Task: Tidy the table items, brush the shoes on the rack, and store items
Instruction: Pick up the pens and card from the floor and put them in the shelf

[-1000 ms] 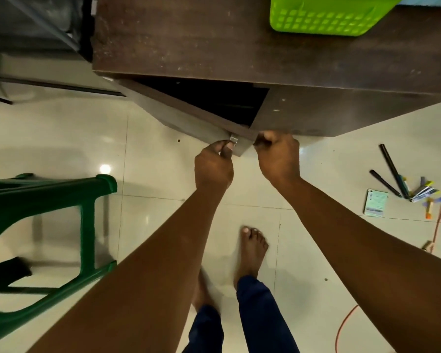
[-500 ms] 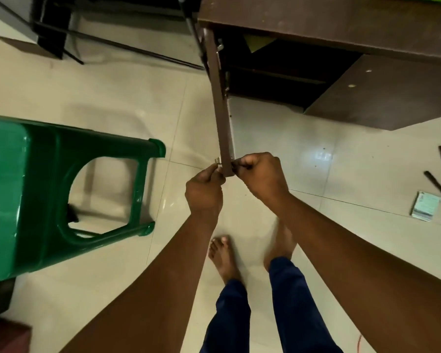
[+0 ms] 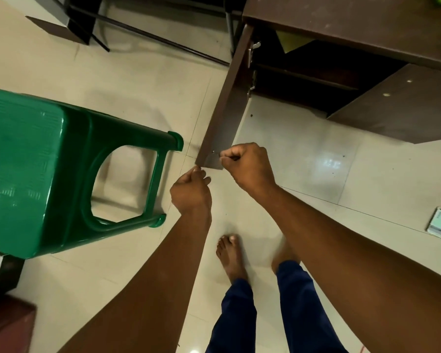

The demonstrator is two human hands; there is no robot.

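Right hand (image 3: 247, 166) fingers pinch the cabinet door (image 3: 225, 115) free edge. Left hand (image 3: 191, 192) fingers curled, empty, just below that edge.

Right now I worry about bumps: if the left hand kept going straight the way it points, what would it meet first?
Probably the free bottom edge of the open cupboard door, just beyond the left hand; depth is unclear.

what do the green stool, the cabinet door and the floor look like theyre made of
Green stool: moulded plastic, going by its glossy sheen, rounded one-piece legs and fine ribbed top.
Cabinet door: probably laminated board with a matt dark brown face; metal hinges sit on its inner side.
Floor: glazed cream tile, likely ceramic; it mirrors the light and shows thin grout lines.
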